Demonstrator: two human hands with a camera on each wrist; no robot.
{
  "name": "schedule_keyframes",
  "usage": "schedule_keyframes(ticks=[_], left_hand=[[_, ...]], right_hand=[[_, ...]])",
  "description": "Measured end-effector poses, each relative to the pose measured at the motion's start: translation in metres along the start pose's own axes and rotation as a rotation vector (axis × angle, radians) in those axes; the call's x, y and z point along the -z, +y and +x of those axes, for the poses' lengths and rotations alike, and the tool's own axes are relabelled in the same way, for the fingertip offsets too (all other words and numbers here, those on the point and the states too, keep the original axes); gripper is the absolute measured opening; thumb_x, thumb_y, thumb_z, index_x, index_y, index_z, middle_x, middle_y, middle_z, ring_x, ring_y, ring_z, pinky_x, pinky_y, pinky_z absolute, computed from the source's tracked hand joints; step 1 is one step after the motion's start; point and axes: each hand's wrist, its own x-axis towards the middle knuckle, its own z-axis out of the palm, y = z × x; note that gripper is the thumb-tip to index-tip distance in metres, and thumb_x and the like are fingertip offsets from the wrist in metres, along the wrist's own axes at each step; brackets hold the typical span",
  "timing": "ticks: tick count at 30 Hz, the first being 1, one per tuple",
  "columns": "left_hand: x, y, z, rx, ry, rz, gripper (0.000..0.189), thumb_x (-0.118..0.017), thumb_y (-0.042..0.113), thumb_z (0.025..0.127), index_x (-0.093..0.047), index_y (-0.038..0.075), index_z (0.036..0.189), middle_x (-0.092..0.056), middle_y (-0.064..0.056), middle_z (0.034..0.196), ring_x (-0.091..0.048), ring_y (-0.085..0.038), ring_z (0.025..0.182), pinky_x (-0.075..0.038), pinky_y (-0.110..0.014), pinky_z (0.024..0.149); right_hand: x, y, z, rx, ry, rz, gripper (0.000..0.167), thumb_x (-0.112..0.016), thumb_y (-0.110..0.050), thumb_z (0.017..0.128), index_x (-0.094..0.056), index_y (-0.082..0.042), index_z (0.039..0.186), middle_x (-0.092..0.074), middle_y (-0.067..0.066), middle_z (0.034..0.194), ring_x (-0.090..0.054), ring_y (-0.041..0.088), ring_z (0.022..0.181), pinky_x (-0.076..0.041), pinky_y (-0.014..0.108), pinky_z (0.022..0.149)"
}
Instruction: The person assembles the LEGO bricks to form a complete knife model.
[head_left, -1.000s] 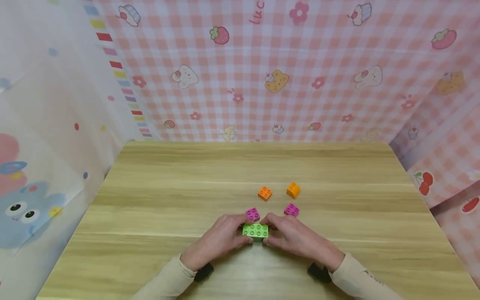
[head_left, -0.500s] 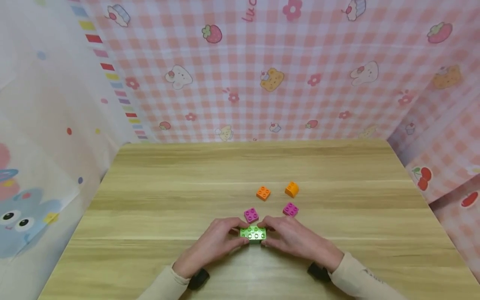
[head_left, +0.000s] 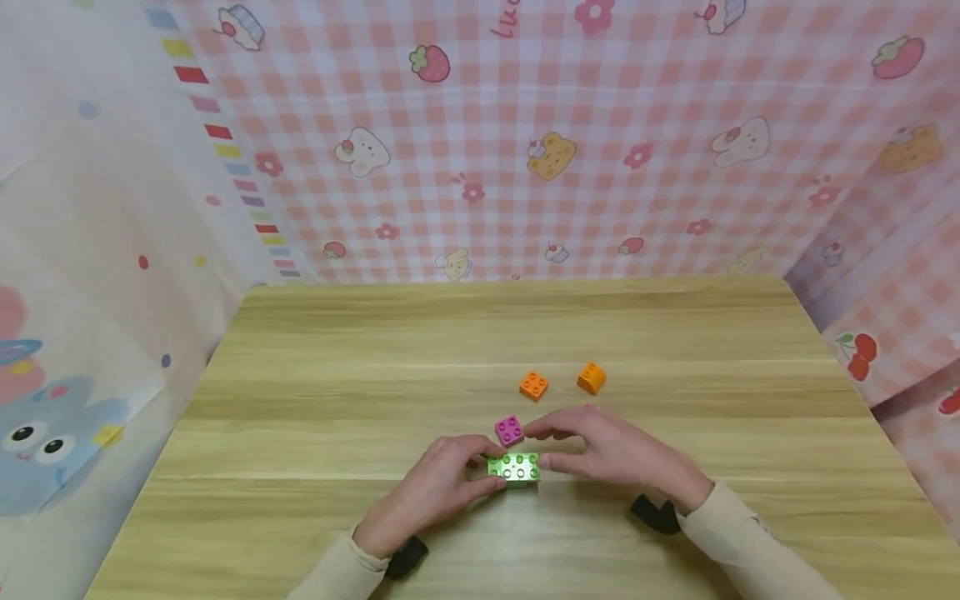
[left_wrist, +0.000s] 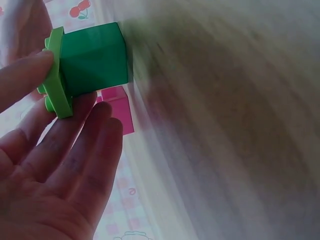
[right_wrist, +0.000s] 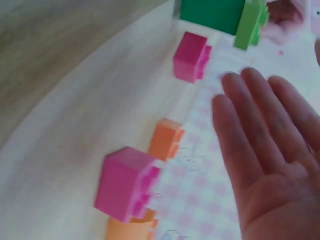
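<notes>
Left fingers point(left_wrist: 102, 160) pinch one light-green block point(left_wrist: 59, 92); right fingers point(right_wrist: 250, 117) seem loose. Right wrist view best shows two pink blocks point(right_wrist: 120, 185).

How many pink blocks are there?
2. One pink block sits beyond the light green block; another pink block is mostly hidden by the right hand in the head view but shows in the right wrist view.

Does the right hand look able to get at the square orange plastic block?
Probably yes: the right hand grips nothing, and only wood-grained tabletop shows between its fingers and the square orange block.
</notes>
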Motion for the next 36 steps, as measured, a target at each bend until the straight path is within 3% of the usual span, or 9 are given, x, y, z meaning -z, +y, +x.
schedule_keyframes(ticks=[7, 11, 15, 22, 29, 36], left_hand=[[0.0, -0.001, 0.0, 0.001, 0.009, 0.035, 0.028, -0.082, 0.023, 0.091, -0.074, 0.011, 0.115, -0.076, -0.004, 0.112, -0.071, -0.016, 0.096, -0.058, -0.032, 0.084], [0.0, -0.001, 0.001, 0.002, 0.004, 0.029, 0.029, -0.082, 0.026, 0.091, -0.073, 0.012, 0.115, -0.076, -0.003, 0.112, -0.07, -0.015, 0.096, -0.058, -0.031, 0.083], [0.0, -0.002, 0.001, 0.0, 0.004, 0.021, 0.029, -0.081, 0.025, 0.091, -0.073, 0.013, 0.115, -0.076, -0.001, 0.112, -0.069, -0.014, 0.096, -0.058, -0.032, 0.084], [-0.001, -0.005, 0.001, -0.021, 0.016, 0.007, 0.026, -0.081, 0.023, 0.091, -0.072, 0.013, 0.113, -0.075, -0.001, 0.111, -0.069, -0.014, 0.095, -0.058, -0.032, 0.084], [-0.002, -0.007, 0.001, -0.021, 0.017, -0.02, 0.025, -0.082, 0.022, 0.091, -0.072, 0.013, 0.113, -0.075, 0.0, 0.111, -0.069, -0.014, 0.097, -0.058, -0.033, 0.086], [-0.003, -0.008, -0.001, -0.022, 0.017, -0.027, 0.026, -0.081, 0.022, 0.092, -0.072, 0.012, 0.114, -0.075, -0.001, 0.111, -0.068, -0.013, 0.097, -0.058, -0.033, 0.086]], right_hand=[[0.0, 0.01, 0.017, 0.009, 0.091, -0.03, 0.035, -0.07, -0.03, 0.101, -0.069, -0.016, 0.133, -0.068, 0.0, 0.133, -0.067, 0.024, 0.115, -0.056, 0.047, 0.099], [0.0, 0.009, 0.028, -0.006, 0.05, -0.04, 0.037, -0.072, -0.03, 0.1, -0.068, -0.019, 0.135, -0.066, -0.003, 0.137, -0.063, 0.022, 0.122, -0.053, 0.047, 0.104], [-0.001, 0.011, 0.038, 0.058, 0.01, -0.084, 0.038, -0.073, -0.026, 0.099, -0.067, -0.015, 0.135, -0.067, -0.002, 0.136, -0.062, 0.02, 0.124, -0.051, 0.045, 0.107], [-0.004, 0.013, 0.05, 0.06, -0.029, -0.13, 0.041, -0.076, -0.024, 0.097, -0.067, -0.015, 0.136, -0.067, -0.002, 0.135, -0.062, 0.013, 0.12, -0.051, 0.039, 0.107], [-0.009, 0.013, 0.061, 0.041, -0.075, -0.137, 0.032, -0.075, -0.021, 0.098, -0.071, -0.013, 0.129, -0.071, -0.005, 0.122, -0.063, 0.008, 0.107, -0.054, 0.036, 0.1], [-0.007, 0.01, 0.058, 0.034, -0.015, -0.116, 0.029, -0.074, -0.019, 0.098, -0.072, -0.013, 0.126, -0.072, -0.005, 0.118, -0.064, 0.009, 0.101, -0.057, 0.033, 0.094]])
